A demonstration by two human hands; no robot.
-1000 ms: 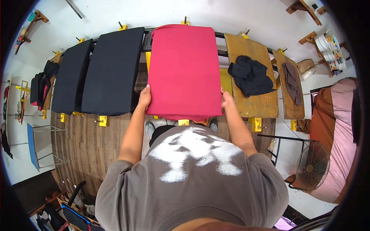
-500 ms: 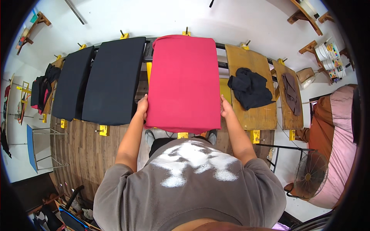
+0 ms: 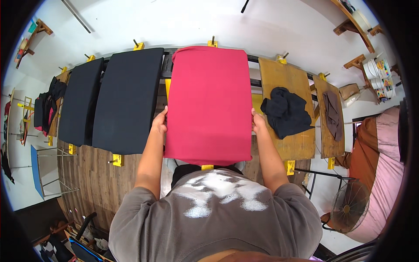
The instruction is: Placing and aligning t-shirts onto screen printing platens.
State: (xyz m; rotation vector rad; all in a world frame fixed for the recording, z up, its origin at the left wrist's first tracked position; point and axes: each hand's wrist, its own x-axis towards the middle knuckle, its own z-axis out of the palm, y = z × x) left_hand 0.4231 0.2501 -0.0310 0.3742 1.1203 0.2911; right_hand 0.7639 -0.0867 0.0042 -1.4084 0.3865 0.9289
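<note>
A red cloth is stretched smooth over a flat rectangular board right in front of me, its near edge hanging by my waist. On its left side my left hand is closed at the edge, thumb up, other fingers partly hidden. Opposite it, my right hand closes on the right edge in the same way. Both hands sit at about the same height along the cloth. To the left lies a board covered in black cloth. A crumpled black garment rests on the bare wooden board to the right.
Another black-covered board and a pile of dark clothes are farther left. A brown garment lies on the far-right board. Yellow clamps stick out at the board ends. A round fan stands at lower right.
The view has shifted, so the boards sit lower in the picture. The red cloth's near edge is closer to my waist, and my shoes are now mostly hidden. Both hands remain at its sides.
</note>
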